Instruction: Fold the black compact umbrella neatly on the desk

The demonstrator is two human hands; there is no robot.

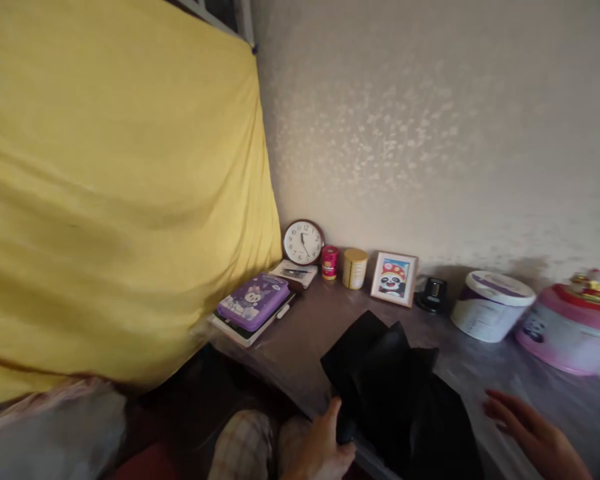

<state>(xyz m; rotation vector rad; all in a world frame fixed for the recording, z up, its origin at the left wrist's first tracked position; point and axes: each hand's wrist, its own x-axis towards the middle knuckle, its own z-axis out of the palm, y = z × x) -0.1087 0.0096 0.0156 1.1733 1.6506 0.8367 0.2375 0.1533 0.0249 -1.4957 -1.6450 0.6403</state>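
Note:
A black umbrella, its loose fabric in folds, lies over the near edge of the table. My left hand is closed round its dark rounded handle end, with the thumb pointing up along it. To the right of the fabric, my right hand is apart from it, above the tabletop. Its fingers are stretched out and hold nothing. The lower part of the umbrella runs out of the picture at the bottom.
A purple case rests on a tablet or book at the table's left. Along the wall stand a clock, a red can, a yellow tin, a picture frame, a white tub and a pink container. Yellow cloth hangs left.

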